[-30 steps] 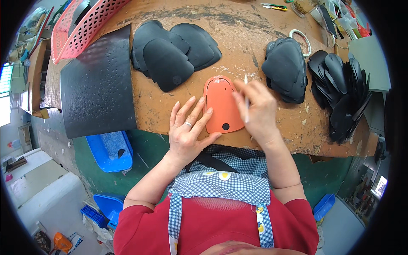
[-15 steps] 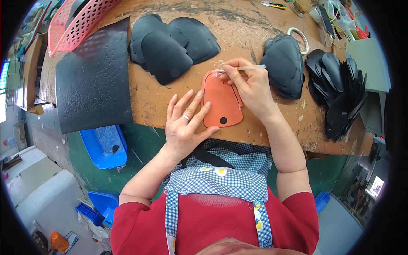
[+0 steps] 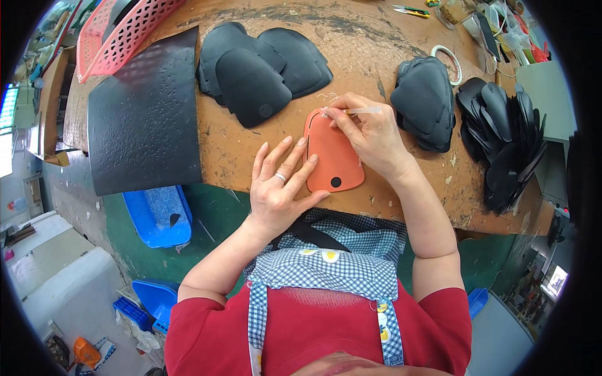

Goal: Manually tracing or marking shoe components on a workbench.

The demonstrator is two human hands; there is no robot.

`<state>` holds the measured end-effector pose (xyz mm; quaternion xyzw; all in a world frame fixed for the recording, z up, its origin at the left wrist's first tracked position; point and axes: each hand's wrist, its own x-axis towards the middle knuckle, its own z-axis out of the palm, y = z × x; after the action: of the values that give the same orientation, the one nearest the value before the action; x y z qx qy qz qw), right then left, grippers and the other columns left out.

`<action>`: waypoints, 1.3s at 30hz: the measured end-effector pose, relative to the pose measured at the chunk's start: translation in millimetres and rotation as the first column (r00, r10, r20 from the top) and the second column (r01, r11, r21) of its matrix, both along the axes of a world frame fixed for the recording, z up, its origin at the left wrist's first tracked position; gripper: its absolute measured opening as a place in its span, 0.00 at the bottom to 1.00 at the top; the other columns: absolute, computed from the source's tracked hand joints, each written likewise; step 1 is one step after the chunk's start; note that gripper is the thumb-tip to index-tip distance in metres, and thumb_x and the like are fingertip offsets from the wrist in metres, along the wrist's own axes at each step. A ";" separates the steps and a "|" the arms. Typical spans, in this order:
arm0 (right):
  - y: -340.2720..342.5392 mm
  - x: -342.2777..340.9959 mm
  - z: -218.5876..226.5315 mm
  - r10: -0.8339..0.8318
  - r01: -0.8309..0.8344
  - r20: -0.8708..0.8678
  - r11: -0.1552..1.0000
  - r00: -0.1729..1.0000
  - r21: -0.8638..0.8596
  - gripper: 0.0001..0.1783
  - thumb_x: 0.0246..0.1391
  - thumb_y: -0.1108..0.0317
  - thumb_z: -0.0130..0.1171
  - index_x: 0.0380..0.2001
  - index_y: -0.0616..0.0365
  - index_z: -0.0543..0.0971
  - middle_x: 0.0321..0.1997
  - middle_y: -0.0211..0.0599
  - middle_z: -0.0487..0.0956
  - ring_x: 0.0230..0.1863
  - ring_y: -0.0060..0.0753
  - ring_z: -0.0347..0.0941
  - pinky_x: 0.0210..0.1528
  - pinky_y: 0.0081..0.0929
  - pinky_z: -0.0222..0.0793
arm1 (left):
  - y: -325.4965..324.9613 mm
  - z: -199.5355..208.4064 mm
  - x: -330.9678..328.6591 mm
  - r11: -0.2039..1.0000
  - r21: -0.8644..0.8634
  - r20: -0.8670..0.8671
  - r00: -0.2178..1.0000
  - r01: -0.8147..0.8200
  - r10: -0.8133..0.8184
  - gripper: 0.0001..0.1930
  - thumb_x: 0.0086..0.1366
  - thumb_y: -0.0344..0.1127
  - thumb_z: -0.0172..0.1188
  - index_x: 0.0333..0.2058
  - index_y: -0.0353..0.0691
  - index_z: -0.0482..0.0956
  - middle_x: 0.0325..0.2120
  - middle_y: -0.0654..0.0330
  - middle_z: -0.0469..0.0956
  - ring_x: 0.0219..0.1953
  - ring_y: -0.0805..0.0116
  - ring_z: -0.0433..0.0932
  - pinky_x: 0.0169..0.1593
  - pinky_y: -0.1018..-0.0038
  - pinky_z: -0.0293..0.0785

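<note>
An orange template plate (image 3: 332, 147) with rounded corners, a curved slot along its left side and a black dot near its lower end lies on the workbench. My left hand (image 3: 279, 185) rests with fingers spread on the plate's left edge. Over the plate's upper right is my right hand (image 3: 373, 135), its fingers pinching a slim pale pen (image 3: 365, 110). Its tip meets the plate's top edge, where whitish residue shows. What lies under the plate is hidden. The right hand covers part of the plate's right side.
Black rounded pieces (image 3: 254, 88) lie overlapped beyond my left hand. A black stack (image 3: 424, 103), a white ring (image 3: 448, 64) and a fanned black pile (image 3: 501, 141) sit at right. A textured black sheet (image 3: 144, 119) and pink basket (image 3: 128, 37) occupy the left; a blue tub (image 3: 157, 216) stands below.
The whole view has shifted slightly. My right hand has come a little lower over the plate, now covering its right slot, and the pen points more level. The left hand still rests on the plate.
</note>
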<state>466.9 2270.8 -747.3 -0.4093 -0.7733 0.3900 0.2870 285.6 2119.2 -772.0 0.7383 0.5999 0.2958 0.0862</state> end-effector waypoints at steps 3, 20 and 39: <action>-2.1 -1.9 -0.4 -0.010 0.011 -0.018 0.999 1.000 0.052 0.09 0.63 0.67 0.64 0.38 0.63 0.83 0.35 0.49 0.85 0.35 0.54 0.84 0.37 0.41 0.78 | -0.1 0.1 0.2 1.000 -0.001 0.006 1.000 -0.001 0.001 0.35 0.49 0.50 0.81 0.57 0.47 0.86 0.63 0.54 0.80 0.68 0.50 0.73 0.73 0.47 0.61; 0.4 -11.8 14.0 0.466 -0.472 0.100 0.881 0.879 0.042 0.11 0.63 0.61 0.66 0.39 0.59 0.85 0.36 0.50 0.84 0.42 0.55 0.83 0.44 0.45 0.77 | -1.1 -5.6 -0.2 1.000 0.031 -0.005 1.000 0.005 -0.005 0.35 0.49 0.49 0.81 0.57 0.45 0.85 0.63 0.55 0.79 0.69 0.51 0.72 0.72 0.46 0.61; -39.1 18.9 17.7 -0.186 0.186 0.101 0.983 0.977 0.006 0.08 0.69 0.72 0.60 0.40 0.68 0.83 0.29 0.40 0.87 0.31 0.28 0.88 0.33 0.23 0.82 | 0.7 -0.6 -0.5 1.000 0.006 -0.002 1.000 0.005 -0.005 0.35 0.50 0.49 0.81 0.57 0.47 0.85 0.63 0.55 0.79 0.68 0.51 0.73 0.73 0.47 0.61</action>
<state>485.8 2231.7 -729.6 -0.4994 -0.7446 0.3415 0.2821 285.1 2119.9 -772.6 0.7404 0.5972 0.2968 0.0843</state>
